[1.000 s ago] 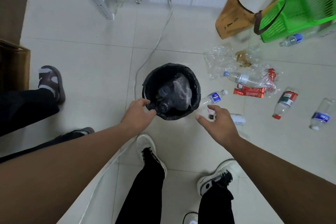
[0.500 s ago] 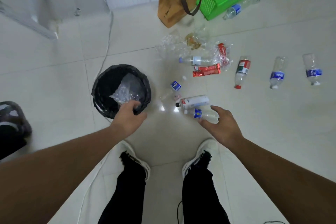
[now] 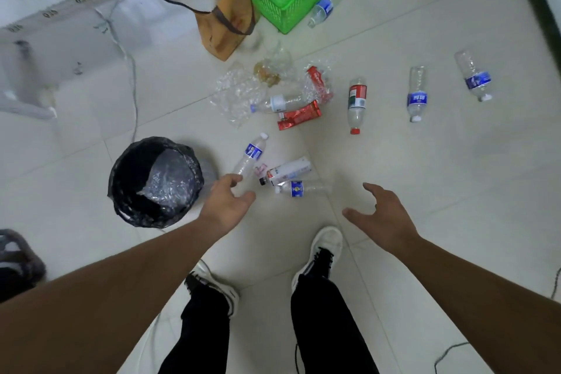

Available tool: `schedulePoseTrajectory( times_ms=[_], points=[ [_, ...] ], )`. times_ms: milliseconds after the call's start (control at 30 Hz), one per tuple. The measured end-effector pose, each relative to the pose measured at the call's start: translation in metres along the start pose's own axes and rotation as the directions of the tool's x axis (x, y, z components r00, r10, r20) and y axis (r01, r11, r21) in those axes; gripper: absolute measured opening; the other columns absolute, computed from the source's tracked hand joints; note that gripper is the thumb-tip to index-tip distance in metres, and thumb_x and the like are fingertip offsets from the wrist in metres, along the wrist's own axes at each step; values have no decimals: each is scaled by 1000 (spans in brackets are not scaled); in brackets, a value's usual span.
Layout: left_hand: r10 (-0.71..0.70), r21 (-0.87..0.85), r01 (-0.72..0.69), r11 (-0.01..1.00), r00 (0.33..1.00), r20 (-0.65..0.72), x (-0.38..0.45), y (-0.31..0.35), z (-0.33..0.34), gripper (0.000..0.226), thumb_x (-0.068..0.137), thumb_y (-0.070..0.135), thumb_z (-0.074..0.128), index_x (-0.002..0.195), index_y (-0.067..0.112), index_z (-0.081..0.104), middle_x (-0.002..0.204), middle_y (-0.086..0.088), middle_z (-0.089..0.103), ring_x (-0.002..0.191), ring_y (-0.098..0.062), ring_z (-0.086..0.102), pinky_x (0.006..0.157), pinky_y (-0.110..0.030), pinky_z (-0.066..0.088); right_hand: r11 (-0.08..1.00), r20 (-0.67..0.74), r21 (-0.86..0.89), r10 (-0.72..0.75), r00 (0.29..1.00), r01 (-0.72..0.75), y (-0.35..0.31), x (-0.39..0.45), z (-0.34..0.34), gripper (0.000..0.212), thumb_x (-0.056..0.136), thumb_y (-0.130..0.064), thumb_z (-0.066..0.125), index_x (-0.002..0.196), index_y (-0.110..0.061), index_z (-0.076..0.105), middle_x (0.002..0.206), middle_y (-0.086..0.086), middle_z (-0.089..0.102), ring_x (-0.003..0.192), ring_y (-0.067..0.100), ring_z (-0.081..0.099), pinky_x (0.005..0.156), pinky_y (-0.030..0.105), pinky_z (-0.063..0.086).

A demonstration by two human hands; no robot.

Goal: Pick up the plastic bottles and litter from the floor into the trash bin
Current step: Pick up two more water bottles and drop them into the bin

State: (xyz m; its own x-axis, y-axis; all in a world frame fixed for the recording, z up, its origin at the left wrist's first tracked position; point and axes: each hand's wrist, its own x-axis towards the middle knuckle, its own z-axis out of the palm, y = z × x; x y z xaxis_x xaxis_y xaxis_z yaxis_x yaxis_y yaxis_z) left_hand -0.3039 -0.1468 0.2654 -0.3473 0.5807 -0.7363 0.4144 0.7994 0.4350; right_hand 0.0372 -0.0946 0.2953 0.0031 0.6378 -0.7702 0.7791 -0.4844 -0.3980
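Left hand (image 3: 226, 203) off the trash bin (image 3: 155, 181) rim since half a second ago, both hands now heading for the bottles.
Head view: fingers (image 3: 235, 181) of the left hand loosely apart, empty, tips at the base of the blue-label bottle (image 3: 251, 156). Right hand (image 3: 381, 214) splayed, empty; capped bottle (image 3: 302, 188) and white bottle (image 3: 287, 172) lie just left of its fingers. Step: reach-to-grasp. Next, probably: close on a bottle, carry it left to the bin. Further bottles and wrappers lie beyond on the floor (image 3: 425, 176).

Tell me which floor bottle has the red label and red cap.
The bottle with the red label, lying alone right of the red wrapper. The other bottles carry blue or white labels.
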Motion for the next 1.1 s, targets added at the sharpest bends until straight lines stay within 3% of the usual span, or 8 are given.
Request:
schedulePoseTrajectory(
  times_ms=[133, 300, 500, 600, 767, 933, 1100],
  points=[
    [-5, 7, 5, 1000, 1000, -8, 0, 8, 11, 55, 88, 42, 74, 140, 33, 56, 141, 7, 54, 109, -15, 63, 93, -34, 51, 1000, 19, 26, 0, 1000, 0, 4, 5, -14, 91, 86, -55, 82, 164, -34, 40, 162, 3, 44, 146, 25, 51, 116, 46, 47],
    [-1, 11, 1, 1000, 1000, 24, 8, 2, 16, 62, 85, 43, 71, 144, 33, 54, 144, 3, 52, 124, -19, 58, 109, -41, 49, 1000, 11, 15, 5, 1000, -5, -1, 9, -10, 92, 85, -53, 84, 164, -32, 40, 161, 4, 46, 147, 26, 50, 117, 47, 46],
    [-3, 26, 1, 1000, 996, 91, 19, -15, -2, 75, 82, 41, 71, 152, 30, 48, 149, 2, 49, 127, -21, 57, 110, -46, 50, 999, 12, 27, 26, 1000, -26, -19, 2, 22, 94, 85, -53, 85, 164, -33, 39, 162, 3, 45, 147, 25, 50, 117, 45, 46],
    [-2, -15, 3, 1000, 995, 104, 15, -15, -19, 83, 78, 40, 70, 156, 28, 45, 151, 1, 48, 123, -28, 64, 103, -51, 56, 999, 13, 10, 38, 999, -38, -35, -7, 32, 94, 84, -51, 86, 164, -33, 39, 161, 4, 45, 146, 25, 50, 116, 43, 46],
    [64, 5, -65, 998, 990, 129, 26, -9, -35, 83, 84, 36, 75, 159, 31, 41, 156, 0, 44, 130, -17, 53, 105, -32, 45, 995, 3, 80, 52, 999, -52, -70, -6, 46, 94, 83, -51, 87, 163, -36, 40, 161, 2, 44, 145, 22, 49, 118, 44, 45],
    [62, 89, -71, 993, 993, 100, 58, -9, -33, 85, 83, 36, 75, 160, 32, 40, 158, -1, 44, 141, -25, 48, 116, -46, 44, 998, 39, 59, 23, 999, -26, -83, 16, 66, 96, 82, -51, 88, 163, -36, 38, 162, 0, 43, 145, 23, 48, 116, 43, 45],
    [6, 176, -18, 984, 997, 71, 95, -27, -10, 88, 82, 36, 76, 161, 30, 38, 160, -5, 44, 145, -30, 46, 117, -51, 43, 999, 97, -33, 12, 995, -9, -72, 57, 83, 98, 83, -48, 89, 165, -29, 38, 163, 5, 44, 148, 26, 47, 118, 44, 43]
  ],
)
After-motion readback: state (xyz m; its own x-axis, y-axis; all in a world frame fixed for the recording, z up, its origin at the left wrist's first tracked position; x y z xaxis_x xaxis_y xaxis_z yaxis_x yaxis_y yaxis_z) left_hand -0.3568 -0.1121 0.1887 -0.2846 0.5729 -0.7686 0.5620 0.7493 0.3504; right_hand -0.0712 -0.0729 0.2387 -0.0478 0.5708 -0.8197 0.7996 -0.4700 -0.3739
